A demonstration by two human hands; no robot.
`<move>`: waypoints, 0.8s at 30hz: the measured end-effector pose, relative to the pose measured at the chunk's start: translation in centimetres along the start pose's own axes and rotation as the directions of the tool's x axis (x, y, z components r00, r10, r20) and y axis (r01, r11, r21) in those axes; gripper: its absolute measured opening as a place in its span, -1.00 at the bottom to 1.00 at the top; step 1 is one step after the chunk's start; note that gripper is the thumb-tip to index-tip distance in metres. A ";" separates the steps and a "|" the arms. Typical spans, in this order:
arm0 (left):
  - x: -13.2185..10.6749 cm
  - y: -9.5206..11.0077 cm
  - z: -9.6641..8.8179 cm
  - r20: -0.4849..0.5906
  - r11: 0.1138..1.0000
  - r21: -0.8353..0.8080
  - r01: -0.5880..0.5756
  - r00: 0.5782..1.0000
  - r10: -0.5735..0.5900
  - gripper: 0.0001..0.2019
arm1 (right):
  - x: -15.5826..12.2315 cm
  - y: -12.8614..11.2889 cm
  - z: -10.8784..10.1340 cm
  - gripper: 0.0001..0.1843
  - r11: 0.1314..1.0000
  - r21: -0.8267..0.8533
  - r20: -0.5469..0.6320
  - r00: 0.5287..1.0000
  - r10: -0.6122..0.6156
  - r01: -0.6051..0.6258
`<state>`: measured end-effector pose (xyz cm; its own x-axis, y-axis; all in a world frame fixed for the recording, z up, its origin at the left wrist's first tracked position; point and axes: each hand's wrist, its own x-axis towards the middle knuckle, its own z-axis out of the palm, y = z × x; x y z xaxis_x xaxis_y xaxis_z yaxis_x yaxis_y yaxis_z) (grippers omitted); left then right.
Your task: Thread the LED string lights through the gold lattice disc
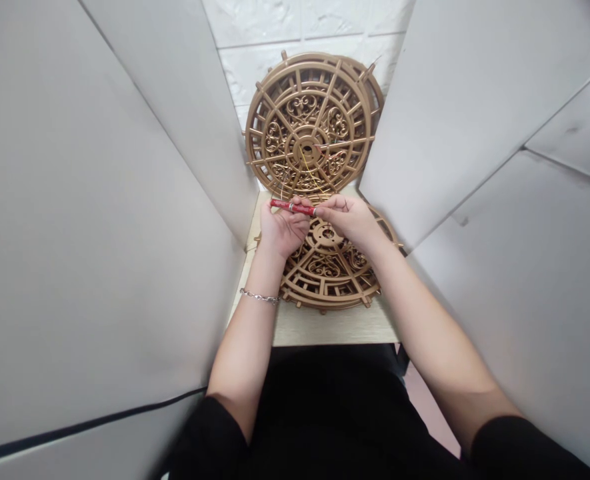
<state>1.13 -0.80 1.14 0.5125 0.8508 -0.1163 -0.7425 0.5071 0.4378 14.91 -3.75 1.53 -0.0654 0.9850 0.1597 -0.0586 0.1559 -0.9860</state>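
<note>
My left hand [281, 230] and my right hand [347, 217] are both closed on a slim red stick-like piece [293, 207], held level between them above a round gold ornamental wheel frame [335, 277] that lies flat on the table. The left fingers pinch its left end, the right fingers its right end. A thin silver bracelet [259, 297] circles my left wrist. Thin yellow wires run from near the stick toward the upright frames behind.
More gold openwork frames [312, 127] stand stacked upright against the white back wall. Grey partition panels [99, 220] close in on the left and on the right [499, 167]. The narrow light wood tabletop [325, 327] ends just before my lap.
</note>
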 end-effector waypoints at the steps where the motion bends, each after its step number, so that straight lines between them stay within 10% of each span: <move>1: 0.0 0.0 0.0 0.002 1.000 0.001 -0.001 1.000 0.001 -0.54 | 0.0 0.0 0.0 -0.67 1.000 0.004 0.005 1.000 -0.005 0.005; 24: -0.3 -0.1 0.2 0.015 0.999 -0.030 0.029 0.999 -0.028 -0.55 | 0.0 0.3 -0.1 -0.65 0.999 -0.021 0.060 0.997 -0.044 0.046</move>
<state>1.17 -1.09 1.33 0.5395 0.8340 -0.1155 -0.7402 0.5352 0.4071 14.96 -3.74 1.22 -0.1223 0.9709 0.2057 -0.0405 0.2022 -0.9785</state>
